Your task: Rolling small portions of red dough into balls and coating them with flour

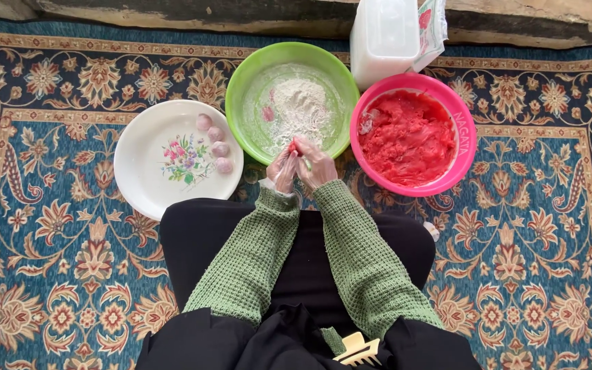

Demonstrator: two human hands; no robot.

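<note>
My left hand [281,170] and my right hand [316,163] are pressed together at the near rim of a green bowl [241,82], with a small red lump [292,146] of the mixture between the fingertips. The green bowl holds white flour [301,107] and one pink floured ball [268,114]. To the right, a pink bowl [465,130] is filled with red mixture [409,137]. A white flowered plate [146,164] on the left carries several floured pink balls [215,134] along its right side.
Everything sits on a blue patterned carpet [49,260]. A white plastic container [384,38] with a printed packet [433,27] stands behind the two bowls, against a stone ledge [173,14]. My black-clad lap [193,233] lies below the hands.
</note>
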